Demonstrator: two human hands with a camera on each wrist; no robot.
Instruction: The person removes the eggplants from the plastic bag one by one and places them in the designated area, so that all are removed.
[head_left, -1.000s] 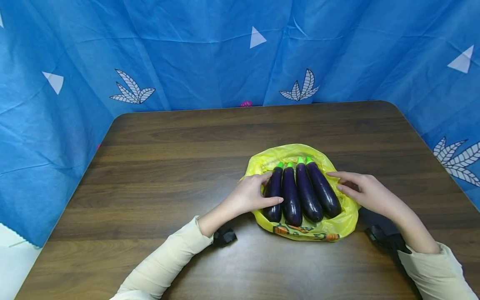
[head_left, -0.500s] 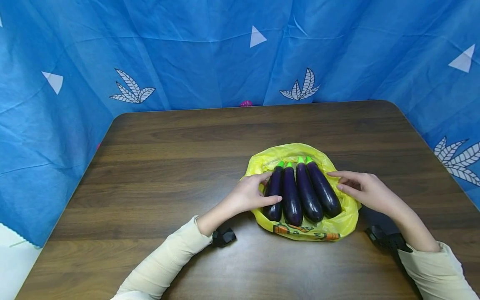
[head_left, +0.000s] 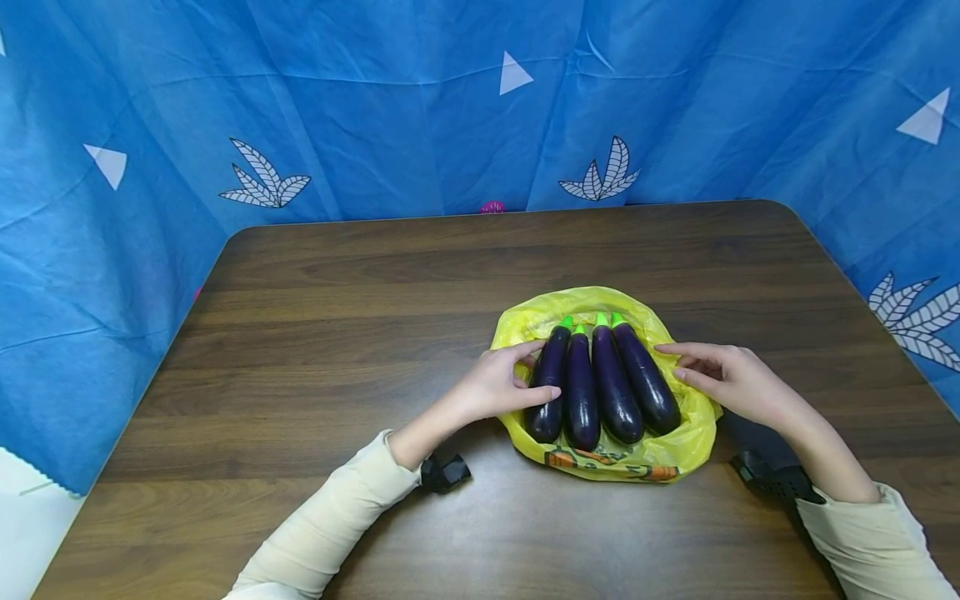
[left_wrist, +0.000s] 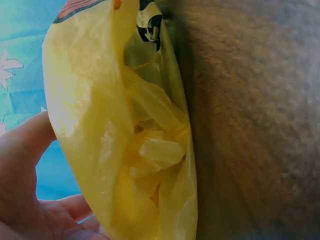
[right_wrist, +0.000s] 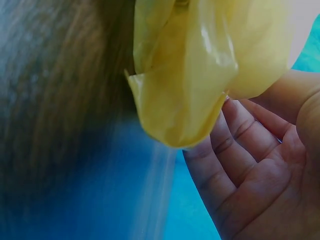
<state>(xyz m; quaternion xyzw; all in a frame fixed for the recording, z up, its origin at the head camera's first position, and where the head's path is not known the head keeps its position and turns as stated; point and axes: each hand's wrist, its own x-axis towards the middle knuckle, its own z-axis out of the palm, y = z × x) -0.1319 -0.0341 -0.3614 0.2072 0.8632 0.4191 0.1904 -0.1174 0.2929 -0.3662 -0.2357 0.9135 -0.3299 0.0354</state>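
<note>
Several glossy dark-purple eggplants with bright green stems lie side by side in a yellow plastic bag (head_left: pixel 693 446), its mouth spread wide. My left hand (head_left: pixel 498 383) reaches over the bag's left rim and holds the leftmost eggplant (head_left: pixel 551 367), thumb across its top and fingers at its left side. Along the right rim, my right hand (head_left: pixel 738 383) rests with relaxed fingers, index finger and thumb apart, next to the rightmost eggplant (head_left: pixel 648 383). The left wrist view shows the bag's crinkled outer side (left_wrist: pixel 95 110) covering the fingertips. In the right wrist view, right-hand fingers (right_wrist: pixel 245 125) touch the bag's edge.
A brown wood-grain table (head_left: pixel 352 317) carries the bag right of its middle. Behind it and at both sides hangs a blue cloth (head_left: pixel 420 108) with leaf and triangle prints. A black strap-on device (head_left: pixel 446 475) sits at the left wrist, and another (head_left: pixel 772 475) at the right.
My left hand has shifted slightly left and up. The leftmost eggplant has tilted, its stem end moving right; the others have shifted very slightly. My right hand has stayed in place.
</note>
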